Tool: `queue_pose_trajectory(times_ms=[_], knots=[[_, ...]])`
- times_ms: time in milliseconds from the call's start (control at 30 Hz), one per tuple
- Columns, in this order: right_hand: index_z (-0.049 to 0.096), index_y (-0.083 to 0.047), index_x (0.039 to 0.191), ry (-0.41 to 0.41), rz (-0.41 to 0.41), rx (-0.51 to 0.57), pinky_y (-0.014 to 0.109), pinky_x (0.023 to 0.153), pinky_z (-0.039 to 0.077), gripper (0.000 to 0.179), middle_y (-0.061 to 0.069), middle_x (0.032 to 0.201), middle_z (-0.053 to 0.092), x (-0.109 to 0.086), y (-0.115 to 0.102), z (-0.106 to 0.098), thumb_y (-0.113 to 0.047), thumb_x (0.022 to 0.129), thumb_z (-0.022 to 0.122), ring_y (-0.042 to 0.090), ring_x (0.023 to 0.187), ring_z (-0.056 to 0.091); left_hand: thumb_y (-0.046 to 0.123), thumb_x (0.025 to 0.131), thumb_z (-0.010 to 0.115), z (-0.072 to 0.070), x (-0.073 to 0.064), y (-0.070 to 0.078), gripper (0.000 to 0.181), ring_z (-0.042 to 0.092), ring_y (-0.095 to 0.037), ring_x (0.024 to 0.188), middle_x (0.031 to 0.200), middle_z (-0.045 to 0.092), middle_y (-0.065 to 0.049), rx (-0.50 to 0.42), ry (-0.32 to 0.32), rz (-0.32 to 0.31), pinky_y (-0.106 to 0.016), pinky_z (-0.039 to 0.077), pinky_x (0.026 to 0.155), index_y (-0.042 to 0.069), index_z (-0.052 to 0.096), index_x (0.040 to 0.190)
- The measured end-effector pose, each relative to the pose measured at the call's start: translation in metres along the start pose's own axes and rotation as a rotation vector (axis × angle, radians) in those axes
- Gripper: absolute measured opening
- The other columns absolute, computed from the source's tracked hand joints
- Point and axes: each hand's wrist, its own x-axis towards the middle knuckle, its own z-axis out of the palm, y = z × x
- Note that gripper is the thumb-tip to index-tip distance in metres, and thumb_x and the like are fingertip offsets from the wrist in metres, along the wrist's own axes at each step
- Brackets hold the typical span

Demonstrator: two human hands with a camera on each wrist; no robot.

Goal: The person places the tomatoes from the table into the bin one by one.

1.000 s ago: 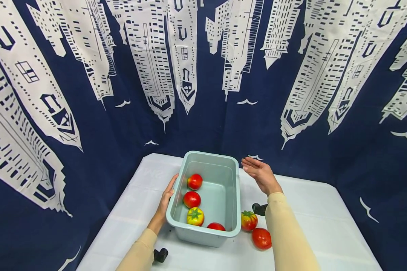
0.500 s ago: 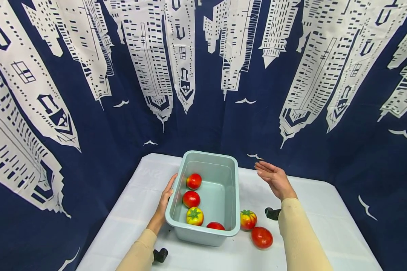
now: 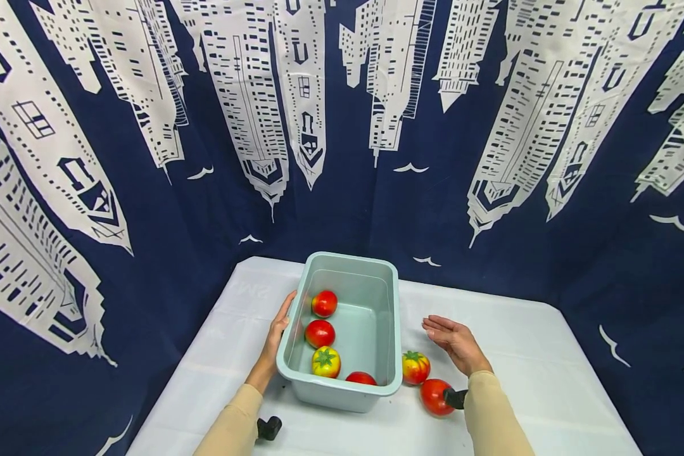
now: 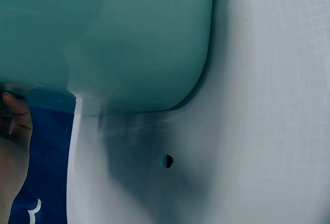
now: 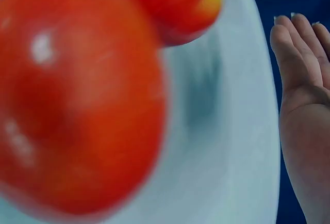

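Note:
A pale blue-green plastic bin (image 3: 342,389) stands on the table with several red and yellow toy tomatoes (image 3: 320,333) inside. My left hand (image 3: 275,335) touches the bin's left side wall, its fingers extended along it. In the left wrist view, part of that hand (image 4: 13,152) shows beside the bin wall (image 4: 139,38). My right hand (image 3: 457,345) hovers right of the bin, fingers straight and together, holding nothing. Near it lie a yellow-red tomato (image 3: 416,368) and a red tomato (image 3: 433,397), which looms large in the right wrist view.
A white cloth covers the table (image 3: 524,354). Behind it hangs a dark blue curtain (image 3: 342,209) printed with white buildings. Black wrist devices (image 3: 269,428) sit by both forearms; the right one partly covers the red tomato.
My right hand has moved right, away from the bin's rim, then down toward the loose tomatoes. My left hand and the bin keep their places.

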Motion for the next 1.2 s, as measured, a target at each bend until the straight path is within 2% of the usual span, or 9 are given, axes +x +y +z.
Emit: queue_pose_trajectory(times_ms=[100,233,333,467,767,967,1200], knots=[[0.03,0.006,0.148,-0.018,0.029,-0.048,0.022,0.095,0.05,0.067,0.022,0.148,0.044,-0.004,0.009,-0.002,-0.008,0.091,0.062,0.024,0.129,0.055,0.011,0.09,0.021,0.001,0.001,-0.001,0.065,0.013,-0.036,0.144,0.163,0.011,-0.014,-0.002,0.002,0.003,-0.063,0.005,0.114,0.011,0.017,0.156],[0.035,0.004,0.147,-0.013,0.061,-0.087,0.027,0.098,0.049,0.065,0.023,0.147,0.044,-0.008,0.018,-0.001,-0.011,0.091,0.063,0.028,0.131,0.052,0.011,0.091,0.02,0.001,0.002,-0.002,0.065,0.013,-0.036,0.144,0.163,0.011,-0.015,-0.003,-0.003,0.012,-0.064,0.004,0.114,0.011,0.016,0.156],[0.036,0.005,0.146,-0.008,0.064,-0.102,0.027,0.097,0.05,0.064,0.023,0.146,0.046,-0.009,0.024,0.0,-0.012,0.091,0.063,0.026,0.129,0.055,0.011,0.091,0.02,0.0,0.002,-0.002,0.065,0.014,-0.034,0.144,0.163,0.011,-0.014,-0.004,-0.007,0.019,-0.065,0.004,0.114,0.011,0.016,0.156],[0.034,0.008,0.146,-0.047,0.063,-0.115,0.028,0.097,0.05,0.065,0.024,0.145,0.046,-0.011,0.033,0.0,-0.013,0.091,0.063,0.022,0.125,0.059,0.012,0.091,0.02,-0.001,0.002,-0.002,0.064,0.014,-0.034,0.144,0.163,0.011,-0.014,-0.004,-0.002,0.022,-0.065,0.004,0.114,0.011,0.016,0.156],[0.04,0.006,0.143,-0.044,0.146,-0.104,0.033,0.096,0.051,0.067,0.013,0.137,0.059,-0.016,0.055,-0.006,-0.014,0.086,0.069,0.014,0.112,0.064,0.013,0.091,0.021,-0.002,0.002,-0.004,0.064,0.012,-0.036,0.146,0.163,0.011,-0.011,0.003,-0.01,0.008,-0.065,0.004,0.114,0.014,0.017,0.156],[0.042,0.004,0.143,-0.052,0.165,-0.083,0.032,0.095,0.051,0.065,0.01,0.136,0.06,-0.02,0.061,-0.01,-0.015,0.087,0.069,0.013,0.111,0.063,0.014,0.093,0.02,-0.004,0.004,-0.007,0.064,0.012,-0.034,0.146,0.164,0.01,-0.011,0.002,-0.017,0.004,-0.066,0.003,0.114,0.016,0.016,0.156],[0.046,0.002,0.141,-0.037,0.142,-0.143,0.034,0.099,0.05,0.062,0.011,0.136,0.06,-0.023,0.066,-0.01,-0.018,0.088,0.069,0.013,0.112,0.062,0.013,0.093,0.021,-0.003,0.003,-0.007,0.063,0.011,-0.034,0.146,0.164,0.011,-0.011,-0.005,-0.01,0.003,-0.066,0.003,0.114,0.015,0.016,0.156]])
